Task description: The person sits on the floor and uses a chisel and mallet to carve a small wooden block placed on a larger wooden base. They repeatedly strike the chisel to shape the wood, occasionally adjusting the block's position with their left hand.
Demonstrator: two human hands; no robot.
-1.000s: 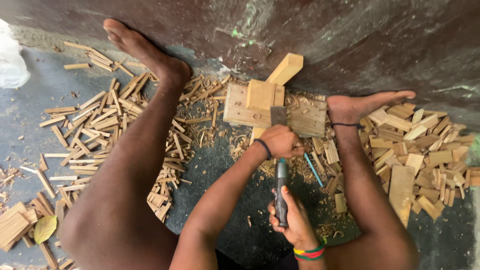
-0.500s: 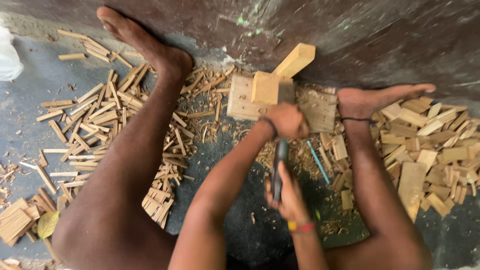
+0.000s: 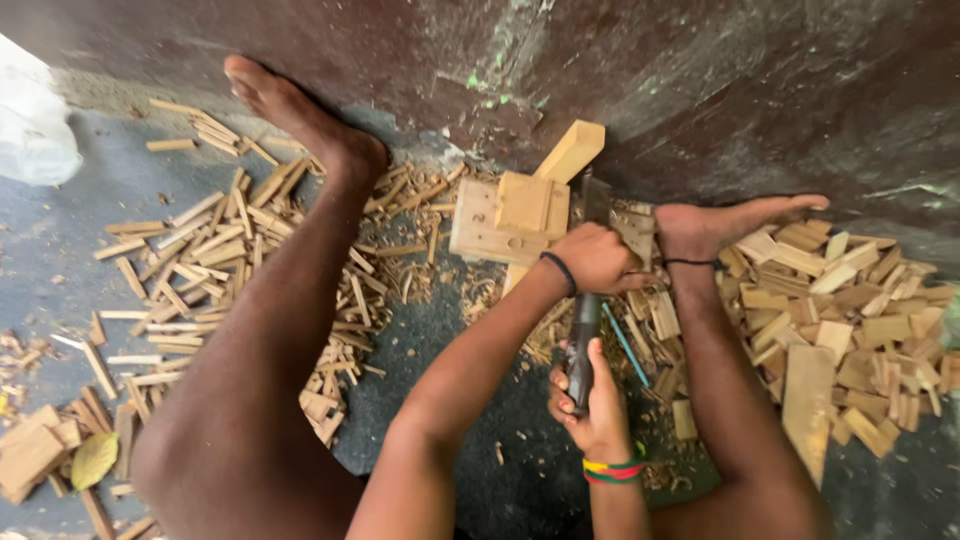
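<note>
Dark concrete floor (image 3: 120, 200) runs up to a stained wall (image 3: 760, 90), and wood is scattered everywhere — thin sticks (image 3: 200, 250) to the left, chunkier offcuts (image 3: 850, 330) heaped on the right. The person sits with bare legs spread, the left foot (image 3: 290, 110) pressed near the wall, the right foot (image 3: 720, 225) planted beside the work. Between the feet lies a flat wooden block (image 3: 480, 235) with a smaller square piece (image 3: 525, 200) on top and a long bar (image 3: 570, 150) leaning up against the wall. The left hand (image 3: 595, 258) reaches across to the block's right edge, fingers curled tight around something there — what exactly it grips cannot be told. The right hand (image 3: 595, 405), a striped band at its wrist, has its fingers wrapped around the dark handle of a chopping knife (image 3: 583, 350), whose blade points up toward the block. A yellow leaf (image 3: 93, 460) lies at lower left, a white bag (image 3: 35, 130) upper left.
</note>
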